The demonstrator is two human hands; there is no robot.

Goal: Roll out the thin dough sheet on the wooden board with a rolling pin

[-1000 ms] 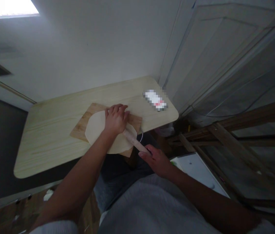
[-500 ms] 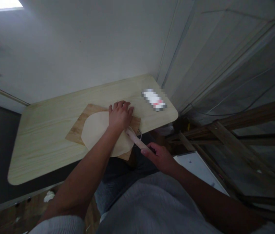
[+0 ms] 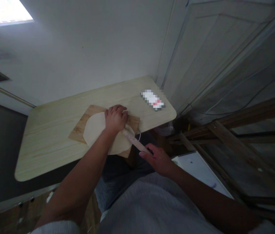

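A broad, pale sheet of dough (image 3: 94,128) covers much of a wooden board (image 3: 79,130) on the table. Across the dough's right part slants a floury, pale rolling pin (image 3: 132,139). My right hand (image 3: 158,157) is closed around its near end, just off the table's front edge. On the pin's far part rests my left hand (image 3: 116,118), palm down, its fingers bent over and fairly close together. The left hand hides that end of the pin and some dough. A small pale patch shows by its fingertips, which I cannot make out.
A pixelated, phone-shaped object (image 3: 153,99) lies on the table (image 3: 52,130) near its right back corner. Behind stands a pale wall (image 3: 91,65). To the right are wooden beams (image 3: 225,136) and a white panel (image 3: 200,170) below table height.
My left hand has shifted left over the dough and its fingers have drawn closer together. The rolling pin has moved slightly left with it. The whole view has shifted a little.
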